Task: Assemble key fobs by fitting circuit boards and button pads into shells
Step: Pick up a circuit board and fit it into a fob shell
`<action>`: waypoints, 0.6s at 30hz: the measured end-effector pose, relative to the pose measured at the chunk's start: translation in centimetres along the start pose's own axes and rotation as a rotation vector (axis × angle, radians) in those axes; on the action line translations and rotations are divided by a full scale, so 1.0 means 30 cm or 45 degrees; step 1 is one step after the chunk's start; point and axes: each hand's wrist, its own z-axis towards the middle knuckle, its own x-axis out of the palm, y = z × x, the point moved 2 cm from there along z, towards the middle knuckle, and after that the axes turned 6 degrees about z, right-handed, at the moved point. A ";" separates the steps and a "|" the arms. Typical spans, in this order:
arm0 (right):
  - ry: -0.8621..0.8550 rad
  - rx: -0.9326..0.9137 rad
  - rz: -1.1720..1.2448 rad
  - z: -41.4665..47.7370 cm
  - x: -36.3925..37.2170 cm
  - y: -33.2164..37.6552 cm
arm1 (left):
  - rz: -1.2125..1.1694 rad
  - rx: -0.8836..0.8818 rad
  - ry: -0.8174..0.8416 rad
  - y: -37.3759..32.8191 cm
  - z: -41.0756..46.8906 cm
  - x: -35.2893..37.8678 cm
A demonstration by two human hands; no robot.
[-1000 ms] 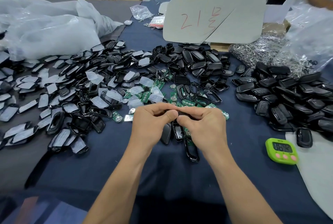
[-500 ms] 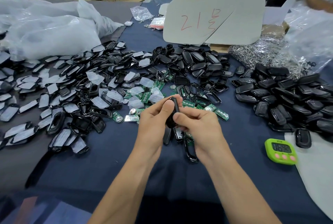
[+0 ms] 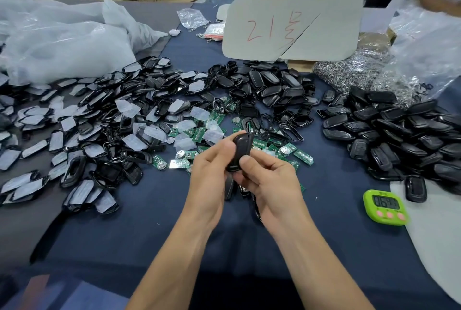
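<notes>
Both hands hold one black key fob [image 3: 240, 148] upright above the blue cloth. My left hand [image 3: 212, 172] grips its left side with the thumb near the top. My right hand [image 3: 267, 180] pinches its lower end, thumb on the front face. Green circuit boards [image 3: 303, 156] lie scattered just behind the hands. Black shells with white film [image 3: 82, 135] spread out to the left. A heap of closed black fobs [image 3: 399, 135] sits on the right. A few loose shell parts [image 3: 229, 187] lie under my hands, partly hidden.
A green timer [image 3: 385, 207] stands at the right near a grey mat [image 3: 436, 247]. A grey card with red writing [image 3: 291, 25] stands behind the piles. White plastic bags [image 3: 64, 42] fill the far left, metal key rings [image 3: 349, 72] the far right. Another person's arm [image 3: 439, 0] shows top right.
The hands went from pressing a piece together low over the cloth to lifting the black fob and turning it upright. They have shifted slightly toward me.
</notes>
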 end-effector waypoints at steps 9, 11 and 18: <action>-0.022 -0.416 -0.552 0.020 -0.041 0.086 | 1.063 0.582 -0.038 -0.049 -0.036 -0.021; 0.080 -0.447 -0.613 0.021 -0.042 0.118 | 1.148 0.631 -0.039 -0.067 -0.046 -0.019; 0.176 -0.422 -0.354 -0.009 -0.043 0.144 | 1.006 0.808 -0.163 -0.118 -0.098 0.015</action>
